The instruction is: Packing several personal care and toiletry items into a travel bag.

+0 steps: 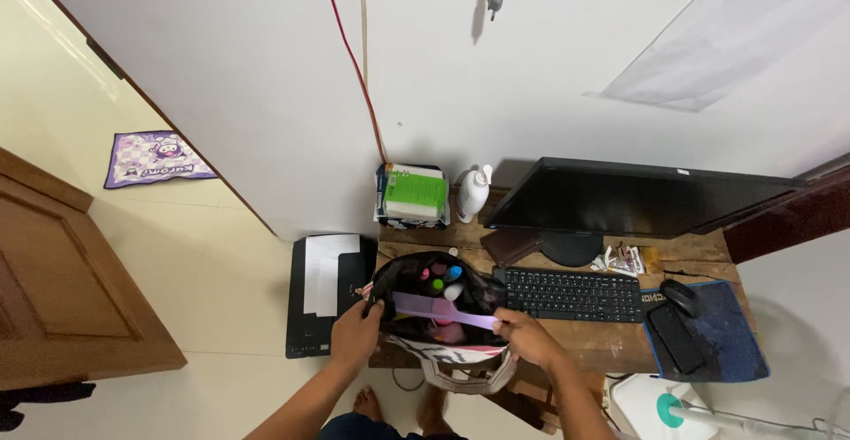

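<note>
A black open bag (pixel 397 274) stands on the left end of a wooden desk (pixel 611 347), with several coloured bottle caps showing inside it. Across its mouth lies a long flat purple comb-like piece (pixel 443 311). My left hand (pixel 355 334) grips the bag's near left rim, close to the purple piece's left end. My right hand (pixel 526 335) pinches the right end of the purple piece at the bag's near right edge. The bag's light straps (pixel 460 371) hang down over the desk's front edge.
A black keyboard (pixel 573 294), monitor (pixel 633 199), mouse (pixel 680 297) and phone (pixel 675 337) on a blue mat fill the desk's right side. A green tissue pack (pixel 414 194) and white bottle (pixel 472 194) stand at the back. A black printer (pixel 326 294) sits left of the desk.
</note>
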